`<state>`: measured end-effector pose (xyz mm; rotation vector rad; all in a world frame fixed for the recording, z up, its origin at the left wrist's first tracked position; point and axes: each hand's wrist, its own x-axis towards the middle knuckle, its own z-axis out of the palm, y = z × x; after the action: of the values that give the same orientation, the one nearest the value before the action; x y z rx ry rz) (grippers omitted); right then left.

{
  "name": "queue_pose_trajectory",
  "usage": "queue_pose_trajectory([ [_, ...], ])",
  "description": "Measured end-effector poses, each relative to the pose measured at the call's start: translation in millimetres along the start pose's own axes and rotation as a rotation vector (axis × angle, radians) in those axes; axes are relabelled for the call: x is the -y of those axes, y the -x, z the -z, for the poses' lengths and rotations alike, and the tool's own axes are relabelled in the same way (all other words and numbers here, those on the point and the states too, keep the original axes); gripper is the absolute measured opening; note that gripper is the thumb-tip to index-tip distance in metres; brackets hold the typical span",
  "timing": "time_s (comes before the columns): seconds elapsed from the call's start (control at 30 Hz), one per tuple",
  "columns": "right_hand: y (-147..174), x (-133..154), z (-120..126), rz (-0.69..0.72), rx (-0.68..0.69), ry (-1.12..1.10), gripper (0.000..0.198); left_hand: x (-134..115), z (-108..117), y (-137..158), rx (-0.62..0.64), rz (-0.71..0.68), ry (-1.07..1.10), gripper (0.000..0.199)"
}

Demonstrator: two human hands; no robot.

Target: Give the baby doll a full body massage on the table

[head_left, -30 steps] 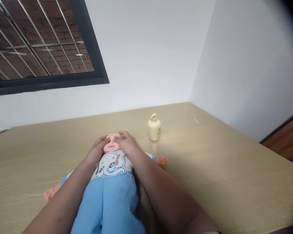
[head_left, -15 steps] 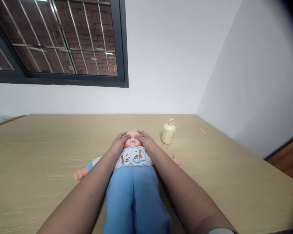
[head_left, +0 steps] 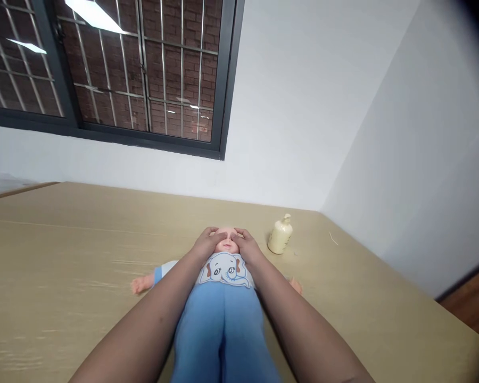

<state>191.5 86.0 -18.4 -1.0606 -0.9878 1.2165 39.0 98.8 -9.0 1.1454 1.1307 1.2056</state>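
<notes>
A baby doll (head_left: pixel 227 308) lies on its back on the table, its feet toward me. It wears light-blue trousers and a white top with an elephant patch (head_left: pixel 225 269). Cupped around one side of the doll's head is my left hand (head_left: pixel 207 244), its thumb across the upper face by the eye. On the opposite side my right hand (head_left: pixel 247 247) holds the head the same way. Both thumbs lie close to the nose and cover the eyes; the mouth and chin show between them. The doll's arms stretch out sideways, partly hidden behind my forearms.
A cream pump bottle (head_left: pixel 280 236) stands upright to the right of the doll's head. Farther right lies a thin pale strip (head_left: pixel 333 238). The tan tabletop (head_left: pixel 64 255) meets a white wall (head_left: pixel 287 106) with a barred window (head_left: pixel 143 69).
My thumbs have slid inward on the doll's face, closer to the nose. My head view has tilted and shifted, so the doll and bottle appear lower and slightly farther right.
</notes>
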Motion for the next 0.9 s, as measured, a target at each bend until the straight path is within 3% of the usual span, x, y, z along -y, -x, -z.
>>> queue_pose_trajectory([
  [0.2, 2, 4, 5, -0.093, 0.076, -0.125, 0.043, 8, 2, -6, 0.062, 0.014, 0.110, 0.041],
  [0.43, 9, 18, 15, -0.164, 0.193, -0.152, 0.053, 12, 8, -8, 0.114, 0.057, 0.215, 0.038],
  [0.67, 0, 3, 8, -0.051, 0.099, -0.022, 0.054, 0, -1, 2, 0.119, 0.005, 0.142, 0.050],
  [0.9, -11, -6, 9, -0.020, 0.065, 0.024, 0.048, -5, -3, 8, 0.150, 0.007, 0.167, 0.045],
])
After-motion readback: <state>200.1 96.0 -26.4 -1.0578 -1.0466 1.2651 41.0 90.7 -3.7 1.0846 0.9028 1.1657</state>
